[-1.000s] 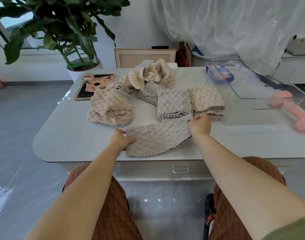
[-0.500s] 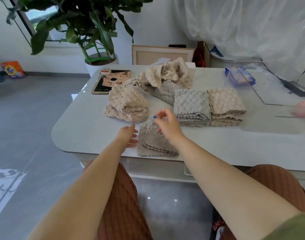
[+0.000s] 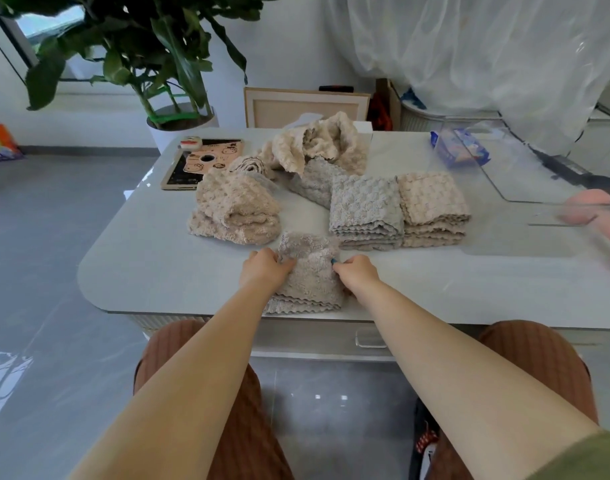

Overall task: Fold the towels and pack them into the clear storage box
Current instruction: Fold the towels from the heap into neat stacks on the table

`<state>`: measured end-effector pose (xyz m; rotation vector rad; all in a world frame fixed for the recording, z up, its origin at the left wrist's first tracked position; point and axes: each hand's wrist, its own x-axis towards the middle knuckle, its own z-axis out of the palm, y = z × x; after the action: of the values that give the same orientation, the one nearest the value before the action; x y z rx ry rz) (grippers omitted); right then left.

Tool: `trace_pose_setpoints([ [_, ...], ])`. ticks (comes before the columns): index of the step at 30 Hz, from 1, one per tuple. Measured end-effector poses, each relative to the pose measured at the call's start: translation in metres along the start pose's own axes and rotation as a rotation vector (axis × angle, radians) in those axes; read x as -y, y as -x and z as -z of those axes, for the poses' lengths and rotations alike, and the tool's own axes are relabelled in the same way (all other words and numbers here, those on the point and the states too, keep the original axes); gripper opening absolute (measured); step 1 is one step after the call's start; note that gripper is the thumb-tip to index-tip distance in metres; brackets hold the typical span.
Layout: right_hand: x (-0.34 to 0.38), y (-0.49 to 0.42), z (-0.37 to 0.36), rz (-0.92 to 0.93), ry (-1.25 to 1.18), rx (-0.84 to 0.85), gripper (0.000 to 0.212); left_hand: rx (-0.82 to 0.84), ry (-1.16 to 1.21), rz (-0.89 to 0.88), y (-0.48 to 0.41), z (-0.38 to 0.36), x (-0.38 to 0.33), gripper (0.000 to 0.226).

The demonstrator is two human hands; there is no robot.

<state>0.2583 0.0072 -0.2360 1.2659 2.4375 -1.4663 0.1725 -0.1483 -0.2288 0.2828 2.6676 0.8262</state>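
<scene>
A grey towel (image 3: 308,271), folded small, lies at the table's near edge. My left hand (image 3: 265,268) grips its left side and my right hand (image 3: 357,273) grips its right side. Behind it stand a folded grey stack (image 3: 364,209) and a folded beige stack (image 3: 431,202). A loosely folded beige towel (image 3: 236,209) lies to the left, and a heap of unfolded towels (image 3: 317,147) sits at the back. The clear storage box (image 3: 525,178) stands on the right of the table, open.
The white table (image 3: 141,258) has a rounded near-left corner. A tablet in a pink case (image 3: 201,162) lies at the back left. A blue packet (image 3: 459,152) shows through the box. A pink dumbbell (image 3: 594,213) lies at the right edge. A potted plant (image 3: 165,64) stands behind.
The long grey towel was folded over from right to left into a small square. My left hand has moved onto its left side and my right hand onto its right side.
</scene>
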Motion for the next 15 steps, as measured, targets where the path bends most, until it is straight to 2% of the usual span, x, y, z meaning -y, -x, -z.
trace_pose_setpoints([
  [5,0.003,0.000,0.001,-0.029,-0.071,0.034,0.034,-0.204,0.030,-0.110,0.013,0.007,-0.009,0.021],
  [8,0.007,0.000,-0.003,-0.001,-0.058,0.034,0.039,-0.259,0.129,-0.111,0.020,0.016,-0.011,0.019],
  [10,0.009,0.004,-0.009,0.050,0.025,0.057,0.035,-0.190,0.110,-0.014,0.019,0.017,-0.003,0.026],
  [12,0.009,0.009,-0.017,0.116,0.174,0.063,0.029,-0.059,0.017,0.092,0.022,0.013,0.008,0.043],
  [14,0.007,0.016,-0.020,0.223,0.310,-0.028,0.041,-0.032,-0.010,0.109,0.026,0.007,0.016,0.049],
  [15,0.005,0.019,-0.021,0.323,0.338,-0.096,0.040,-0.056,-0.011,0.096,0.027,0.005,0.018,0.049],
])
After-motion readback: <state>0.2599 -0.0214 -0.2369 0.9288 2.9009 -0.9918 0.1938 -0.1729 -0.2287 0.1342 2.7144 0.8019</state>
